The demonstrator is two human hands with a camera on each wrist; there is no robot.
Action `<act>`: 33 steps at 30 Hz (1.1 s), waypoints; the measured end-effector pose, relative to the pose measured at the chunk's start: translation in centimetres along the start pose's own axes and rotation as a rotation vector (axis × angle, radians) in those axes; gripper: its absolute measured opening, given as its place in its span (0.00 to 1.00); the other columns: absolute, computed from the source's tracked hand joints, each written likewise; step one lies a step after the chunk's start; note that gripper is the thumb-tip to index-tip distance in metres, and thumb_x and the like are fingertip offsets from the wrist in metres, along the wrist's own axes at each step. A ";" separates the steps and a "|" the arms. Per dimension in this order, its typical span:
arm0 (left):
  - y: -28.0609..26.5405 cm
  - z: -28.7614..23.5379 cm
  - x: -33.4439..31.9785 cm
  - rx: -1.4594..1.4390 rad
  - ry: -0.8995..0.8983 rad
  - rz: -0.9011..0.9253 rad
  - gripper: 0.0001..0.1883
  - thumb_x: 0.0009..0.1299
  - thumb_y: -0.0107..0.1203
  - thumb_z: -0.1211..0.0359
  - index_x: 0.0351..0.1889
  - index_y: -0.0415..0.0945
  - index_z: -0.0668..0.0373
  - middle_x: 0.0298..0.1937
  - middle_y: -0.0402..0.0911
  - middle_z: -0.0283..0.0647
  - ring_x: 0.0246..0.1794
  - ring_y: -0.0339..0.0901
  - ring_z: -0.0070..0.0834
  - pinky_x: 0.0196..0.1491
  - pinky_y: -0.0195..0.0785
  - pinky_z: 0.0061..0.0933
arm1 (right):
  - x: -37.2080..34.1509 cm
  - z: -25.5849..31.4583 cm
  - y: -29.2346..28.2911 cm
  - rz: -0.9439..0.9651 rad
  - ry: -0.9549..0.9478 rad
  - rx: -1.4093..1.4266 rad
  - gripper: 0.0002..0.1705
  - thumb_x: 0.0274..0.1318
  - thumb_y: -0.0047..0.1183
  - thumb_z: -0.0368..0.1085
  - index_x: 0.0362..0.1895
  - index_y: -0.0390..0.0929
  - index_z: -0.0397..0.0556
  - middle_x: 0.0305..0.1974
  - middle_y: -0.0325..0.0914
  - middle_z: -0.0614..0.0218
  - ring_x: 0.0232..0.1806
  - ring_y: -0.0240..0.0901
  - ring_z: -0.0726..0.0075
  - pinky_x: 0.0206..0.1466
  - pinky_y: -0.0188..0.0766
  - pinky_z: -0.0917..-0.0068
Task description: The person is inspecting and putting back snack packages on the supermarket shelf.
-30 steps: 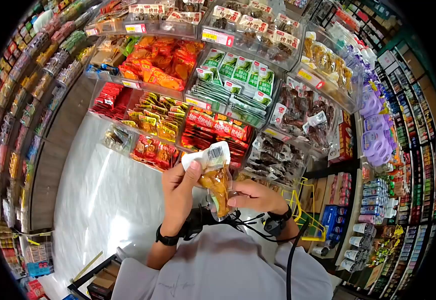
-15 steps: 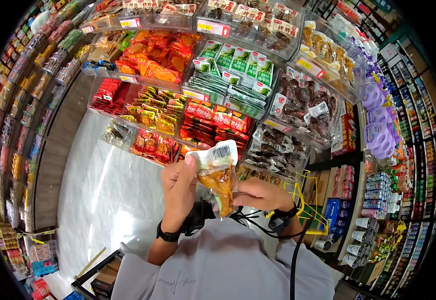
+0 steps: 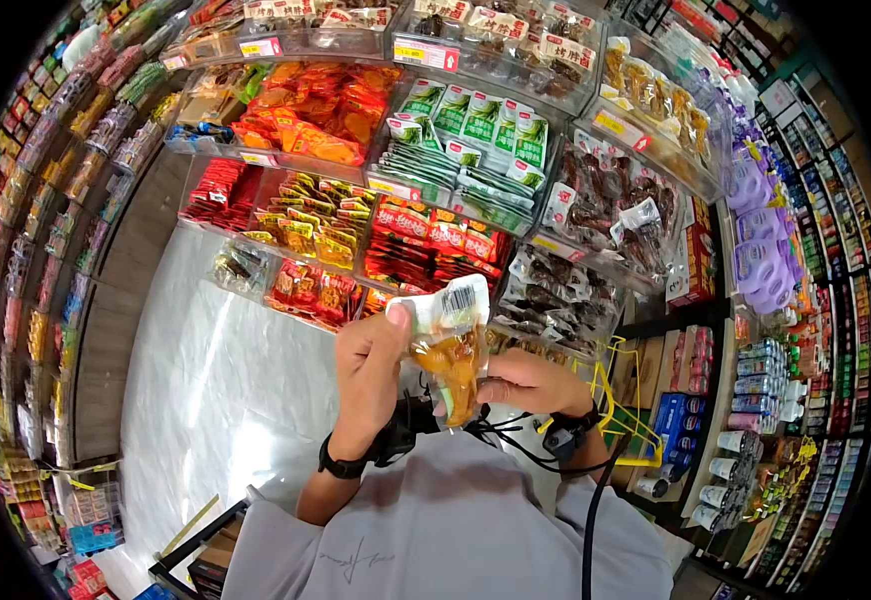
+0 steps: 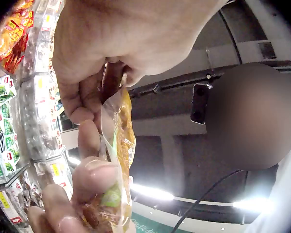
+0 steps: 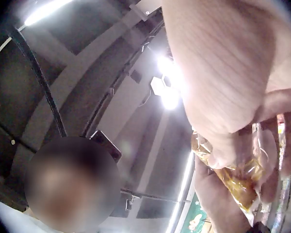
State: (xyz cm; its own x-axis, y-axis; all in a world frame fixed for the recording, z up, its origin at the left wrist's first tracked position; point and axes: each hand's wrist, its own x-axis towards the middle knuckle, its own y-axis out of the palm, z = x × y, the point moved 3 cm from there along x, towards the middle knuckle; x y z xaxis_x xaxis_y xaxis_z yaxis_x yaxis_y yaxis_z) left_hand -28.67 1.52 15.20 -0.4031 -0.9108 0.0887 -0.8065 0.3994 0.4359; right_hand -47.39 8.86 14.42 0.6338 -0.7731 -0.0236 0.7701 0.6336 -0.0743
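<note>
A vacuum-packed chicken drumstick (image 3: 450,362) in a clear bag with a white barcoded top is held up in front of the grey shirt. My left hand (image 3: 364,372) grips its upper left side, thumb on the white part. At the lower right edge my right hand (image 3: 531,382) pinches the bag between thumb and fingers. Close up in the left wrist view, the bag (image 4: 122,133) runs between my left hand (image 4: 126,39) and the right hand's fingers (image 4: 94,177). The right wrist view shows the shiny bag (image 5: 240,187) below my right hand (image 5: 228,63).
Tiered clear bins ahead hold red packets (image 3: 431,240), green packets (image 3: 491,130) and dark vacuum-packed meats (image 3: 551,295). A yellow wire rack (image 3: 636,400) stands at right near drink cans. Shelves line both sides. A black cable (image 3: 596,530) hangs over the shirt.
The drumstick pack and both hands have shifted a little to the right and slightly up in the head view, and the pack has tilted slightly. Both hands keep their hold.
</note>
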 end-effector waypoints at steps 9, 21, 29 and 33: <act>0.7 0.6 0.9 -0.135 -0.026 -0.172 0.22 0.77 0.51 0.63 0.18 0.72 0.60 0.20 0.67 0.24 0.19 0.58 0.09 0.21 0.51 0.18 | -0.6 0.2 0.7 -0.069 0.029 0.066 0.29 0.73 0.40 0.50 0.58 0.69 0.33 0.45 0.83 0.53 0.48 0.81 0.61 0.53 0.74 0.69; 0.8 0.3 1.1 -0.238 -0.079 -0.162 0.16 0.77 0.50 0.65 0.32 0.80 0.67 0.32 0.82 0.37 0.27 0.79 0.17 0.26 0.75 0.19 | -0.2 -0.4 1.0 -0.098 0.020 0.157 0.30 0.73 0.38 0.50 0.62 0.65 0.33 0.46 0.81 0.52 0.48 0.81 0.59 0.53 0.74 0.69; 0.1 0.6 0.7 -0.228 -0.064 -0.150 0.18 0.77 0.51 0.62 0.30 0.79 0.64 0.27 0.77 0.30 0.25 0.68 0.12 0.27 0.58 0.16 | 0.5 -0.2 0.4 -0.119 -0.001 0.010 0.26 0.73 0.39 0.45 0.59 0.68 0.34 0.45 0.83 0.53 0.46 0.83 0.60 0.51 0.75 0.70; 0.4 0.6 0.7 -0.192 -0.038 -0.134 0.19 0.77 0.51 0.60 0.27 0.78 0.64 0.25 0.72 0.27 0.25 0.60 0.11 0.28 0.52 0.18 | 0.5 -0.8 0.2 -0.217 -0.033 0.015 0.20 0.72 0.42 0.44 0.52 0.73 0.38 0.37 0.81 0.59 0.37 0.80 0.59 0.43 0.71 0.71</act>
State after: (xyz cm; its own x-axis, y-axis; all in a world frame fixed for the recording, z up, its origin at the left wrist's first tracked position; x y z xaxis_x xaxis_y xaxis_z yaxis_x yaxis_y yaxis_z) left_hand -29.49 1.09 14.92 -0.3170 -0.9483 -0.0140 -0.7584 0.2445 0.6042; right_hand -46.96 8.60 13.64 0.4551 -0.8901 0.0241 0.8895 0.4531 -0.0590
